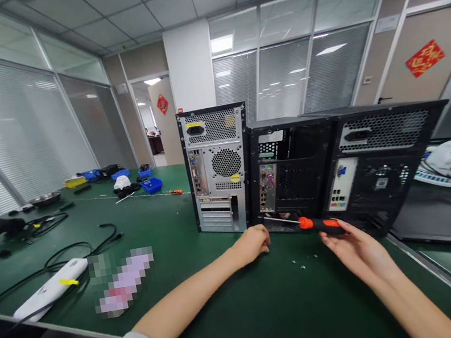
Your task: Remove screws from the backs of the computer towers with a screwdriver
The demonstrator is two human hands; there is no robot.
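Note:
My right hand (362,250) holds a screwdriver (321,225) by its black and orange handle. The shaft points left, in front of the lower back of the middle computer case (297,186), whose upper back has an opening. Resting on the table, my left hand (253,243) has its fingers curled in, just left of the shaft's tip. Whatever those fingers may hold is hidden. Behind that hand stands a computer case with a silver back (224,160). A third, black computer case (381,166) stands at the right, its back towards me.
Small white bits (303,267) lie on the green table (213,303). To the left are a white power strip (51,290), cables and a blurred-out purple item (127,282). Farther back sit blue trays (151,185) and an orange-handled tool (175,192).

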